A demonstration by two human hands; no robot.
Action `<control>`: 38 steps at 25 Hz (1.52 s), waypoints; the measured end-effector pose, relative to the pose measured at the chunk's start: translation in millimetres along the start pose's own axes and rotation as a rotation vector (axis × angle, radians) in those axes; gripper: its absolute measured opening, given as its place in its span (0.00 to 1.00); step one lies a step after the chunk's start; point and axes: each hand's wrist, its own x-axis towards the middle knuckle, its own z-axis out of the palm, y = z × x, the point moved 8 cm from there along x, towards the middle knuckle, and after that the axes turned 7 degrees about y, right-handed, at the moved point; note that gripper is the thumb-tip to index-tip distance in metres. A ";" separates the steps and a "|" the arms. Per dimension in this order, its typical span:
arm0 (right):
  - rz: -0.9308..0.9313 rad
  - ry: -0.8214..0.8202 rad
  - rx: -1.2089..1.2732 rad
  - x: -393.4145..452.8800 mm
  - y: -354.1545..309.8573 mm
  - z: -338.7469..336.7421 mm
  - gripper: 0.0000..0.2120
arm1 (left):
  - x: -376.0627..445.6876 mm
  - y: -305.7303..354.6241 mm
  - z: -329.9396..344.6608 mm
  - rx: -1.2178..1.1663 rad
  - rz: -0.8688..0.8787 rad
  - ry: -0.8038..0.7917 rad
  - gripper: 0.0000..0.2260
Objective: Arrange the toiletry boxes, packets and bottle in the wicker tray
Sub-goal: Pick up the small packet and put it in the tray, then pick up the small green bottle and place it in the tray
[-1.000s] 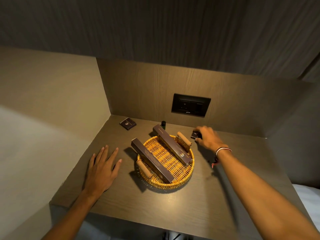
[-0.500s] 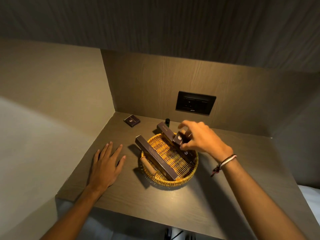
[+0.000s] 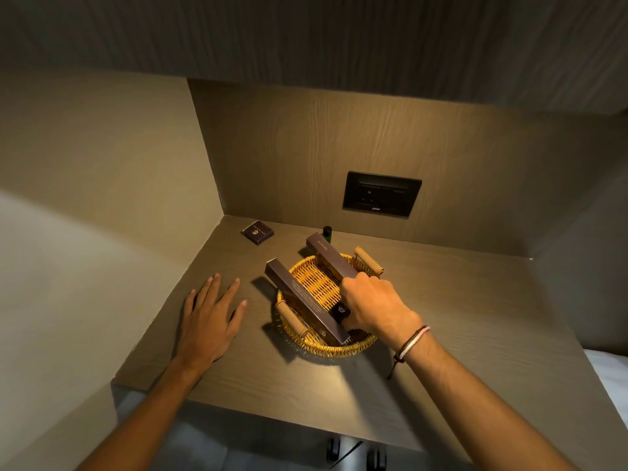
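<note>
On the desk (image 3: 441,334), right hand (image 3: 372,305) lowers small box (image 3: 339,311) into wicker tray (image 3: 339,350).

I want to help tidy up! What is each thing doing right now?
Tray: on the desk, holding two long boxes.
Left box: lying across the tray, ends over the rim.
Right box: lying across the tray, partly under the right hand.
Small box: gripped in the right hand, low over the tray.
Packet: flat on the desk, outside the tray.
Bottle: upright behind the tray.
Left hand: flat on the desk, empty.
</note>
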 end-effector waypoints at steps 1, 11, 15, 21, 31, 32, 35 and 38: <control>0.020 0.012 0.075 -2.2 6.3 -3.6 0.22 | -0.8 -0.3 0.1 0.004 0.000 0.000 0.25; 0.460 0.401 0.277 -51.0 156.2 60.1 0.21 | 87.5 41.0 -60.0 -0.203 -0.064 0.180 0.12; 0.455 0.396 0.186 -52.5 157.3 82.3 0.26 | 151.0 116.7 -68.7 -0.315 0.076 0.085 0.12; 0.462 0.351 0.138 -54.1 154.3 84.0 0.27 | 187.3 206.9 -35.4 -0.102 0.182 -0.271 0.19; 0.480 0.364 0.155 -53.8 157.4 81.8 0.27 | 186.8 223.4 -33.6 -0.036 0.222 -0.161 0.10; 0.480 0.366 0.150 -54.3 156.4 81.5 0.27 | 188.3 221.1 -47.2 -0.083 0.230 -0.119 0.10; 0.485 0.384 0.148 -54.3 154.7 79.0 0.26 | 190.9 205.2 -84.7 -0.223 0.231 -0.054 0.10; 0.483 0.376 0.154 -54.1 154.1 80.1 0.26 | 177.6 184.0 -98.3 -0.291 0.250 -0.147 0.09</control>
